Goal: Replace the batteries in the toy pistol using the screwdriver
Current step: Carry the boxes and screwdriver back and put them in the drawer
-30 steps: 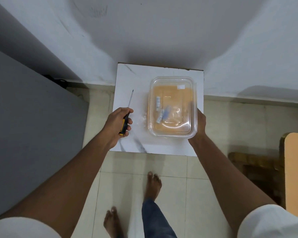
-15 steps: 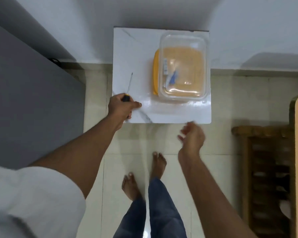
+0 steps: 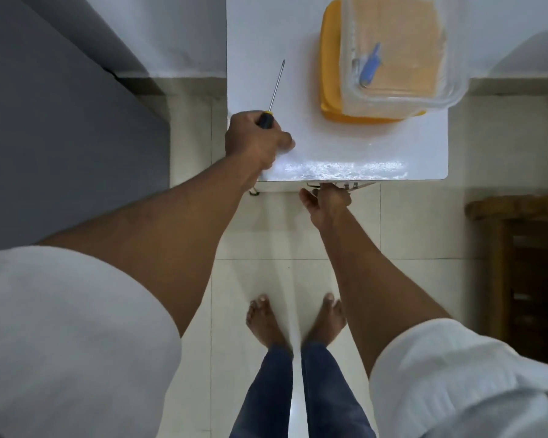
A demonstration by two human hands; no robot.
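Observation:
My left hand (image 3: 255,140) is closed around the black-and-yellow handle of a screwdriver (image 3: 274,90), whose thin metal shaft points away over the white marble-top table (image 3: 329,147). My right hand (image 3: 328,202) is just under the table's near edge; its fingers reach beneath the top and are partly hidden. At the table's far right stands a clear plastic box (image 3: 402,55) on a yellow lid (image 3: 329,71). Inside the box lies a blue object (image 3: 370,66), blurred through the plastic. I see no toy pistol clearly.
A grey wall or panel (image 3: 60,137) runs along the left. A dark wooden piece of furniture (image 3: 519,263) stands at the right on the pale tiled floor (image 3: 266,241). My bare feet (image 3: 295,320) are on the tiles near the table.
My right hand let go of the clear box, dropped below the table and now reaches under its near edge. The view has tilted down and closer. My left hand keeps the screwdriver.

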